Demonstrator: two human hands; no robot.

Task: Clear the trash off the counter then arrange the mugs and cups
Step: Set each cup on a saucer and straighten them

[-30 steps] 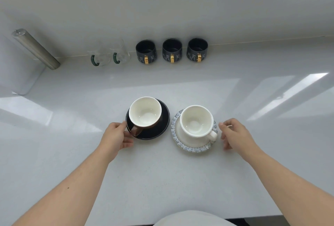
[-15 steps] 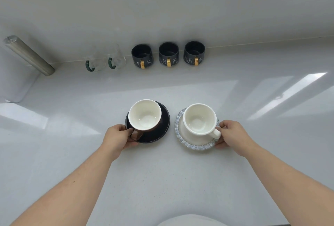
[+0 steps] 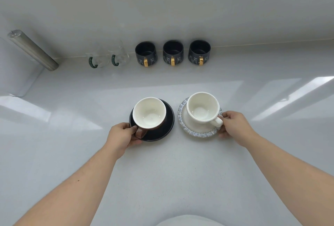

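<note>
A brown cup [image 3: 149, 112] with a white inside stands on a black saucer [image 3: 165, 128] in the middle of the white counter. My left hand [image 3: 122, 136] grips that saucer's near-left edge, thumb by the cup's handle. To its right a white cup [image 3: 202, 107] sits on a blue-rimmed white saucer [image 3: 197, 131]. My right hand [image 3: 235, 126] holds this saucer's right edge beside the cup handle. Along the back wall stand three dark mugs with gold handles [image 3: 173, 53] and two clear glass mugs with green handles [image 3: 108, 56].
A brushed metal cylinder [image 3: 32, 49] leans at the far left over a white board [image 3: 16, 75]. The wall [image 3: 162, 9] rises right behind the mug row. Bare counter [image 3: 271, 99] stretches to the right and toward me.
Both hands closed in on the saucers and took hold of their edges. The two saucers with their cups have slid slightly away from me, toward the back wall.
</note>
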